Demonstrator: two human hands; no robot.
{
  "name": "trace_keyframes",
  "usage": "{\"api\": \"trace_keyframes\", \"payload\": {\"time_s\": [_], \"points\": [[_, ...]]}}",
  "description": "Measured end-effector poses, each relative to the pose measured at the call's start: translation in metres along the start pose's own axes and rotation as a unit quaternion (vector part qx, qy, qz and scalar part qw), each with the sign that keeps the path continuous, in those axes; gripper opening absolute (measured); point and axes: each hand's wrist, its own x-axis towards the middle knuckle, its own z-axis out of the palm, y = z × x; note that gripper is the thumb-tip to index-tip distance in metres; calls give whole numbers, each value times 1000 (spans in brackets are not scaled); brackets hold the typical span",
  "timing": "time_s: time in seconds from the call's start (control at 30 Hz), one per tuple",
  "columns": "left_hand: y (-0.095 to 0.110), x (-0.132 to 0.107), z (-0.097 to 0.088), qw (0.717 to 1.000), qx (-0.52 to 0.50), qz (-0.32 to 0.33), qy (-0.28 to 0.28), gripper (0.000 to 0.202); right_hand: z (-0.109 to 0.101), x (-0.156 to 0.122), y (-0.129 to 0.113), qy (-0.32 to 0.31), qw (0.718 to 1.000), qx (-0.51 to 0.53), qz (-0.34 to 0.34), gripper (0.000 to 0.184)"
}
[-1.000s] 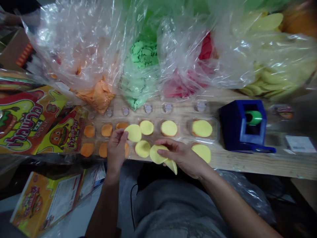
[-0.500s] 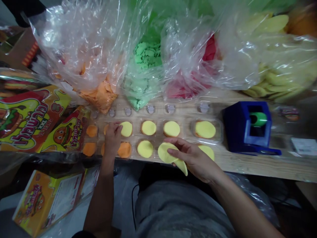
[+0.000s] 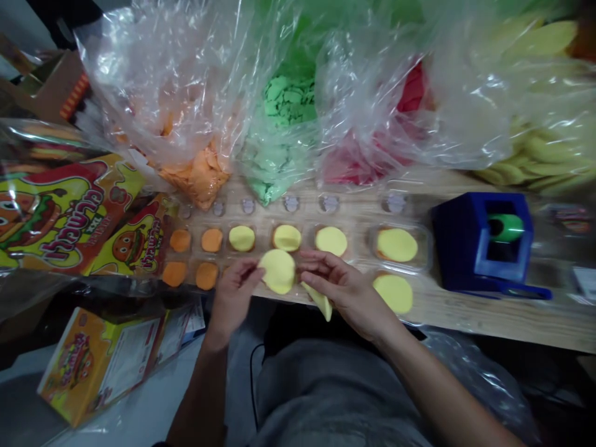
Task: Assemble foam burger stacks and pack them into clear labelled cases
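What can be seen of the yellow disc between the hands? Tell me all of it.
The yellow disc is a flat, pale yellow, slightly oval piece with a soft, matte look, like foam or modelling clay. It is tilted up above the clear plastic tray. The left hand's fingertips touch its edge, and the right hand's fingers sit close to its opposite edge.

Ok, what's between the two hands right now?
In the head view, one soft yellow disc fills the gap between the left hand and the right hand, its edges right up against both.
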Motion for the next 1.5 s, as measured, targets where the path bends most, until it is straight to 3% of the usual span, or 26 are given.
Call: {"api": "trace_keyframes", "payload": {"time_s": [0.07,0.13,0.23,0.3,0.37,0.47,0.57,0.63,0.7,0.77,0.83,0.9,1.0,1.07,1.17,1.3,1.4,1.5], "points": [[-17,0,-22,982,114,69,134,15,-4,0,4,25,1000,-17,4,41],[-33,-1,-42,926,272,172,195,14,-7,0,7,45,999,-24,8,40],[-51,-6,-54,835,448,294,121,17,-9,-2,9,55,998,-19,13,38],[-57,-10,-52,805,500,314,58,21,-7,-2,9,52,998,-16,19,37],[-58,-13,-48,811,505,294,21,22,-4,-2,9,51,998,-10,27,36],[-51,-17,-42,863,443,243,12,17,2,-1,9,48,998,7,29,30],[-34,-21,-30,949,258,178,19,22,11,0,10,11,1000,12,-3,29],[-21,-25,-17,992,82,96,-30,30,19,-1,10,-26,999,6,-40,33],[-12,-26,-3,996,-51,7,-79,35,28,-1,9,-52,996,-4,-70,36],[-8,-24,5,988,-121,-49,-86,36,35,-2,9,-65,994,-14,-83,38],[-10,-17,5,981,-172,-75,-54,33,36,-1,10,-69,994,-18,-82,39],[-15,-5,-6,977,-200,-67,21,32,32,0,12,-56,995,-20,-74,39],[-25,23,-34,979,-97,-2,179,34,20,3,16,-13,997,-39,-66,39],[-32,46,-53,973,39,31,227,34,12,4,18,8,996,-53,-65,39],[-44,75,-68,960,163,37,226,30,3,4,18,24,996,-66,-64,40],[-49,91,-68,930,283,61,225,20,-6,0,14,42,993,-87,-66,38],[-39,88,-66,919,322,99,206,16,-14,-7,2,59,982,-133,-118,30],[-30,86,-69,918,321,147,178,13,-34,-9,-31,91,953,-207,-204,23]]}}
